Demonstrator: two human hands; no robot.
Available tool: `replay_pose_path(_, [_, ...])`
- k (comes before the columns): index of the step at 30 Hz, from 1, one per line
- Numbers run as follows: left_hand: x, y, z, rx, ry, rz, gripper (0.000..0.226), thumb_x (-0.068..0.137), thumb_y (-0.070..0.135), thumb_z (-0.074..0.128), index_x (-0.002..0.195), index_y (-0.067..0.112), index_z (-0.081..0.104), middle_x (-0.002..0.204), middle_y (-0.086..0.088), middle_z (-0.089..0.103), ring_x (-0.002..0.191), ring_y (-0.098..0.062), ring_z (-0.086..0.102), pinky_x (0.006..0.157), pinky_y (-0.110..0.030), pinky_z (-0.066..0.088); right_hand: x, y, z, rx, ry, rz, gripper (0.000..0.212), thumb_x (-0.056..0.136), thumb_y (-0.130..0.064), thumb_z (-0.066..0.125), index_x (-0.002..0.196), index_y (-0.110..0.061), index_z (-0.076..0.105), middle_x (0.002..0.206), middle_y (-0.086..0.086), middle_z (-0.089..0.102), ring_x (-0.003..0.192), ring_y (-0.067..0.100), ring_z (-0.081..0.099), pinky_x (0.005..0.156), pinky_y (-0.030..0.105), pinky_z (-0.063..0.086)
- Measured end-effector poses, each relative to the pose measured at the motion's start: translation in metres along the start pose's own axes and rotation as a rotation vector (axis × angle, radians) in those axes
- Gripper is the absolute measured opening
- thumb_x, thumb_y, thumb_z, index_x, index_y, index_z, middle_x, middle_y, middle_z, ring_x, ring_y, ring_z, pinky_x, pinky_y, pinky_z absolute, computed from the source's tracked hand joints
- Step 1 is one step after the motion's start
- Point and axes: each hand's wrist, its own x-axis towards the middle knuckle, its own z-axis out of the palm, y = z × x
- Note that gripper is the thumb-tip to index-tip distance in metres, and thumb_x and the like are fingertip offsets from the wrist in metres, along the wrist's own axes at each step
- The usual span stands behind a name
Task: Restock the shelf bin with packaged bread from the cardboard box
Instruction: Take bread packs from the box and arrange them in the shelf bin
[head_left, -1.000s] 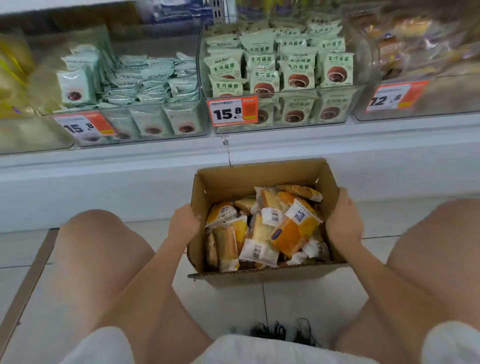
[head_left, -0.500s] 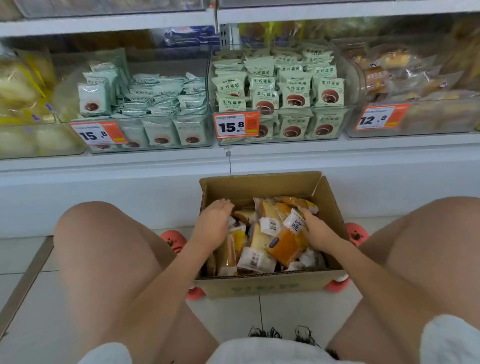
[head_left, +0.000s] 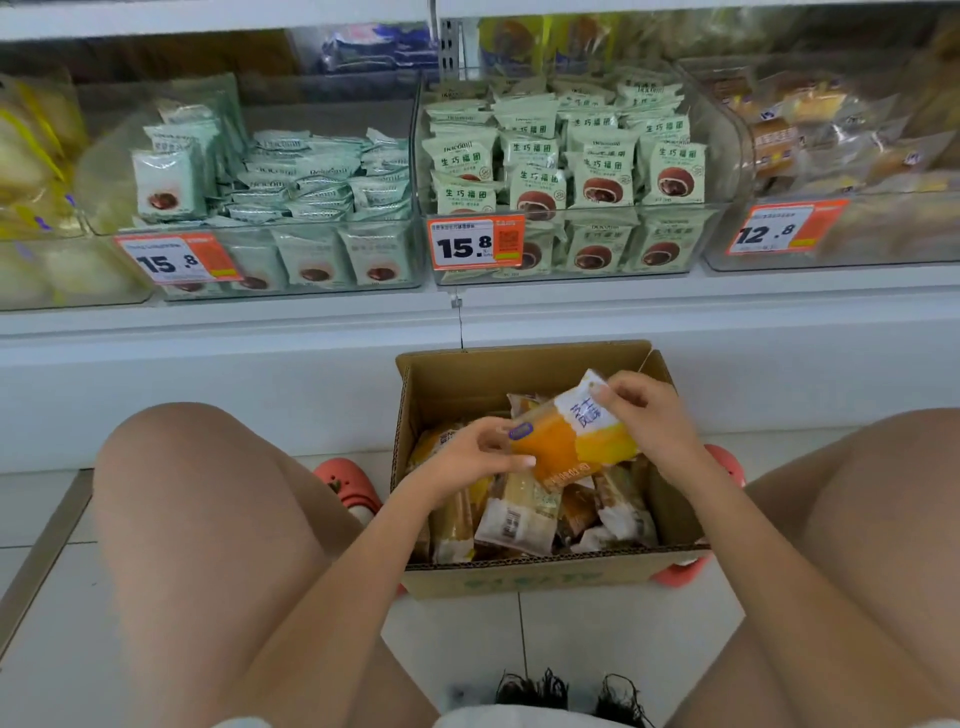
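An open cardboard box stands on the floor between my knees, holding several packaged breads. Above it I hold one orange-and-white bread pack with both hands. My left hand pinches its near left end. My right hand grips its far right end. On the shelf behind, clear bins hold goods: at the far right a bin with brownish bread packs behind a 12.8 price tag.
Two clear bins of green-white packs, the middle bin and the left bin, carry 15.8 tags. A far-left bin holds pale yellow packs. My bare knees flank the box; pink clogs sit beside it on the white tiled floor.
Both hands went from the box's sides into the box, then lifted one orange bread pack up above the others. The view tilted up toward the shelf.
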Motion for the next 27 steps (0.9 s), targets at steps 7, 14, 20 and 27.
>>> replay_pose_path(7, [-0.005,0.032,-0.007,-0.445,-0.034,0.054,0.045,0.078,0.019,0.072,0.120,0.012,0.057,0.113,-0.010,0.067,0.106,-0.026,0.064,0.092,-0.046,0.052,-0.005,-0.006,0.012,0.651,0.188,0.321,0.021,0.094,-0.028,0.054,0.089,-0.010,0.064,0.090,0.008,0.068,0.078,0.019,0.064,0.068,0.032,0.053])
replay_pose_path(14, [-0.018,0.102,-0.033,-0.284,0.089,0.240,0.045,0.072,0.011,0.080,0.113,0.015,0.060,0.107,-0.011,0.070,0.100,-0.028,0.067,0.089,-0.044,0.053,0.022,-0.068,-0.013,0.670,-0.175,0.303,0.052,0.074,-0.029,0.071,0.120,-0.007,0.060,0.113,0.014,0.068,0.104,0.032,0.065,0.090,0.047,0.052])
replay_pose_path(20, [-0.037,0.240,-0.067,-0.148,0.312,0.535,0.009,0.088,0.023,0.065,0.097,0.022,0.064,0.085,0.003,0.072,0.081,-0.015,0.069,0.074,-0.027,0.055,0.072,-0.178,-0.069,0.590,-0.012,-0.018,0.036,0.063,-0.026,0.077,0.096,-0.018,0.065,0.094,0.003,0.072,0.095,0.023,0.066,0.091,0.045,0.051])
replay_pose_path(27, [-0.004,0.379,-0.137,0.780,1.190,1.188,0.022,0.094,0.019,0.049,0.085,0.006,0.064,0.074,-0.008,0.063,0.072,-0.028,0.057,0.062,-0.032,0.035,0.166,-0.298,-0.152,0.598,0.326,-0.396,0.041,0.071,-0.029,0.079,0.105,-0.014,0.064,0.101,0.004,0.070,0.092,0.021,0.067,0.087,0.045,0.054])
